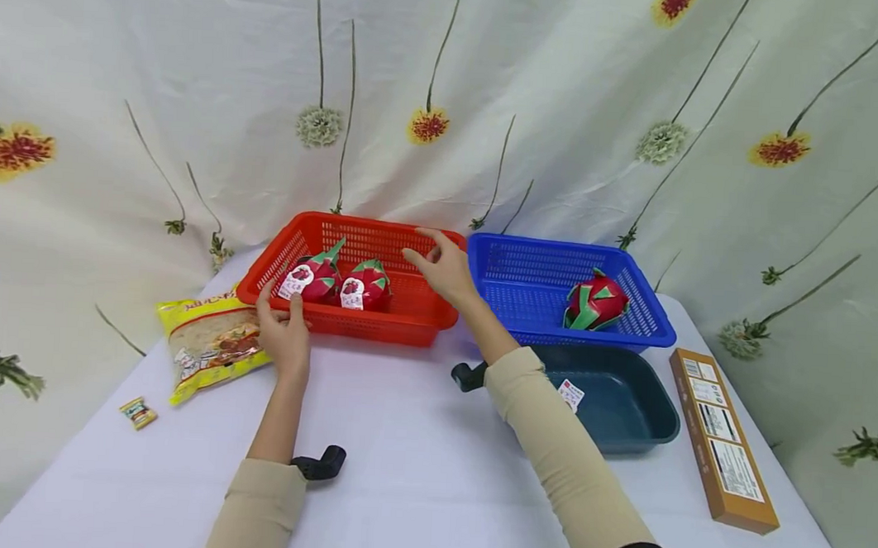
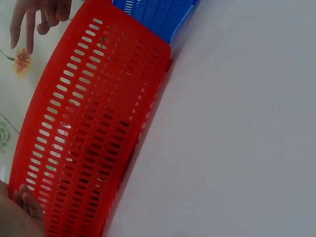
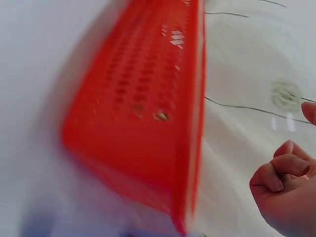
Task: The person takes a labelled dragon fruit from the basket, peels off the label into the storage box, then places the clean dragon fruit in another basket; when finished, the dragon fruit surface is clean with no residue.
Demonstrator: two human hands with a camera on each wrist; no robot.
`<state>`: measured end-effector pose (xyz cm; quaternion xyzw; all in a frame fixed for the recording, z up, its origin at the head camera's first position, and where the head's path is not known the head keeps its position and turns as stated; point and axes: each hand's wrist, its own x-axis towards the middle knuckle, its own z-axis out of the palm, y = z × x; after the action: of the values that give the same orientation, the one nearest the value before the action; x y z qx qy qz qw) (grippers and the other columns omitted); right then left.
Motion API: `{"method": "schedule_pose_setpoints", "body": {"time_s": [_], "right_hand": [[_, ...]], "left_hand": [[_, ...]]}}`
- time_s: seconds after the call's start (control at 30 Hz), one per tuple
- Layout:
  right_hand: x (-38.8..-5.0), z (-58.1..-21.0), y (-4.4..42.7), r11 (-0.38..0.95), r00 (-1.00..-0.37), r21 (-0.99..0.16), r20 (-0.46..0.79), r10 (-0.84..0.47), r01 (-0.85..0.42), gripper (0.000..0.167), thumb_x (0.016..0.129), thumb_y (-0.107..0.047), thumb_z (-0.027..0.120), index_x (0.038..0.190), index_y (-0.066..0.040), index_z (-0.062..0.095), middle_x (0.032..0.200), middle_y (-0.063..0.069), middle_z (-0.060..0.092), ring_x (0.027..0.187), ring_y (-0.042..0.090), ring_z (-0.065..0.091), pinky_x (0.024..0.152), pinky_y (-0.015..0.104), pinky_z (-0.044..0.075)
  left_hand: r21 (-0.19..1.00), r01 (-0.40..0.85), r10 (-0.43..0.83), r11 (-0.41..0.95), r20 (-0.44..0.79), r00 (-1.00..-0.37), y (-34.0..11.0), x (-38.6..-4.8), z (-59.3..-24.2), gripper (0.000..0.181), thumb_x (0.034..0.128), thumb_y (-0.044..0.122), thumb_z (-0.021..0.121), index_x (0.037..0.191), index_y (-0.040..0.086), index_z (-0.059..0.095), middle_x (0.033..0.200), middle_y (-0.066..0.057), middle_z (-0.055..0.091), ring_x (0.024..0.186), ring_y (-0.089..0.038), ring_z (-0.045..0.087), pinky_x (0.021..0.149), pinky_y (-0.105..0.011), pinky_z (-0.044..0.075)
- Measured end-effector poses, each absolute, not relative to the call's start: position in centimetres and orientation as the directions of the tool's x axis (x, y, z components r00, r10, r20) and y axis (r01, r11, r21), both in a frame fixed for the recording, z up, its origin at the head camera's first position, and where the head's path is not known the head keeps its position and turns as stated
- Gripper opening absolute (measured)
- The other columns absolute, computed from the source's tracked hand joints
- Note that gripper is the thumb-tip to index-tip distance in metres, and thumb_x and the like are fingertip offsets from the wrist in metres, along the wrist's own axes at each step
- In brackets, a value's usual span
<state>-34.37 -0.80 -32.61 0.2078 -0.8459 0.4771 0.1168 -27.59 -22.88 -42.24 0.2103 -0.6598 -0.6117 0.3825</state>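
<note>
A red plastic basket [image 1: 376, 330] with slotted walls stands at the back of the table. Inside it lie two red dragon fruits, a left one [image 1: 323, 280] and a right one [image 1: 367, 280], both with green tips and white labels. My left hand [image 1: 284, 336] holds the basket's rim at its near left corner; in the left wrist view its fingers [image 2: 30, 203] bend against the slotted wall. Over the basket's right end hovers my right hand [image 1: 447, 268], fingers loosely bent and nothing between them. The right wrist view, partly blurred, shows that hand apart from the rim.
Right of the red basket stands a blue basket [image 1: 516, 290] with another dragon fruit [image 1: 596, 302]. In front of that is a dark teal tray [image 1: 626, 400], partly behind my right sleeve. A long brown box [image 1: 724, 438] lies far right. A yellow food bag [image 1: 215, 341] and small packet [image 1: 138, 413] lie left.
</note>
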Motion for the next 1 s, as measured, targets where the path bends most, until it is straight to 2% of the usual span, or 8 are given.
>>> {"method": "schedule_pose_setpoints", "body": {"time_s": [0.17,0.23,0.3,0.4,0.43,0.57,0.7,1.0], "right_hand": [[-35.6,-34.3,-4.3,0.545,-0.938,-0.766,0.234,-0.256,-0.34,0.064,0.085,-0.05,0.059,0.138,-0.02,0.041,0.073,0.006,0.052,0.061,0.017,0.049,0.054,0.023,0.043],[-36.1,-34.9,-5.3,0.578,-0.942,-0.749,0.198,-0.271,-0.324,0.067,0.085,-0.051,0.059,0.141,-0.022,0.037,0.091,0.008,0.06,0.077,0.02,0.056,0.068,0.028,0.049],[-36.6,-35.5,-6.1,0.612,-0.944,-0.728,0.161,-0.288,-0.311,0.071,0.084,-0.052,0.059,0.143,-0.023,0.033,0.116,0.008,0.058,0.099,0.023,0.056,0.083,0.037,0.049],[-37.1,-36.5,-7.0,0.664,-0.946,-0.691,0.096,-0.309,-0.286,0.076,0.082,-0.054,0.059,0.145,-0.025,0.028,0.14,0.009,0.041,0.124,0.029,0.039,0.095,0.048,0.041],[-37.2,-36.8,-7.3,0.675,-0.947,-0.685,0.071,-0.313,-0.274,0.077,0.082,-0.054,0.059,0.145,-0.025,0.027,0.142,0.009,0.039,0.128,0.03,0.035,0.096,0.049,0.039],[-37.4,-38.0,-8.1,0.704,-0.936,-0.67,-0.037,-0.349,-0.236,0.083,0.08,-0.057,0.06,0.147,-0.028,0.022,0.144,0.01,0.034,0.131,0.031,0.027,0.098,0.049,0.037],[-37.6,-38.7,-8.4,0.672,-0.908,-0.708,-0.108,-0.404,-0.215,0.088,0.079,-0.055,0.063,0.148,-0.028,0.015,0.142,0.011,0.034,0.125,0.029,0.033,0.096,0.045,0.04],[-38.2,-38.8,-8.7,0.56,-0.884,-0.808,-0.115,-0.453,-0.182,0.088,0.08,-0.045,0.067,0.149,-0.027,0.016,0.141,0.01,0.033,0.124,0.029,0.034,0.096,0.042,0.041]], "left_hand": [[0.965,0.254,-0.711,0.056,0.218,-0.669,-22.8,-28.1,-42.6,0.04,0.0949,0.024,0.052,0.135,0.023,0.046,0.068,0.0,0.047,0.049,-0.004,0.05,0.049,-0.013,0.043],[0.965,0.261,-0.7,0.038,0.212,-0.682,-22.9,-28.1,-42.6,0.042,0.0953,0.025,0.051,0.136,0.023,0.044,0.07,0.0,0.048,0.051,-0.005,0.05,0.05,-0.013,0.044],[0.962,0.272,-0.693,0.018,0.208,-0.69,-23.1,-28.1,-42.7,0.043,0.0954,0.023,0.051,0.137,0.021,0.043,0.072,-0.002,0.048,0.052,-0.006,0.051,0.051,-0.014,0.044],[0.958,0.286,-0.688,0.006,0.211,-0.694,-23.3,-28.1,-42.9,0.044,0.0954,0.023,0.051,0.138,0.02,0.042,0.073,-0.002,0.047,0.053,-0.006,0.051,0.05,-0.014,0.044],[0.956,0.294,-0.688,0.004,0.216,-0.693,-23.3,-28.1,-43.0,0.044,0.0954,0.022,0.051,0.138,0.019,0.042,0.072,-0.002,0.047,0.052,-0.006,0.051,0.05,-0.014,0.044],[0.946,0.324,-0.692,0.005,0.237,-0.682,-23.3,-28.2,-43.6,0.042,0.0951,0.021,0.052,0.136,0.018,0.045,0.067,0.0,0.047,0.05,-0.006,0.051,0.047,-0.014,0.043],[0.944,0.329,-0.697,0.021,0.249,-0.672,-23.0,-28.1,-43.7,0.04,0.0953,0.019,0.051,0.135,0.018,0.045,0.068,-0.001,0.046,0.05,-0.006,0.05,0.047,-0.014,0.043],[0.946,0.322,-0.692,0.025,0.249,-0.677,-23.1,-28.0,-43.3,0.04,0.0959,0.022,0.05,0.135,0.021,0.043,0.077,-0.004,0.047,0.055,-0.008,0.05,0.052,-0.015,0.045]]}}
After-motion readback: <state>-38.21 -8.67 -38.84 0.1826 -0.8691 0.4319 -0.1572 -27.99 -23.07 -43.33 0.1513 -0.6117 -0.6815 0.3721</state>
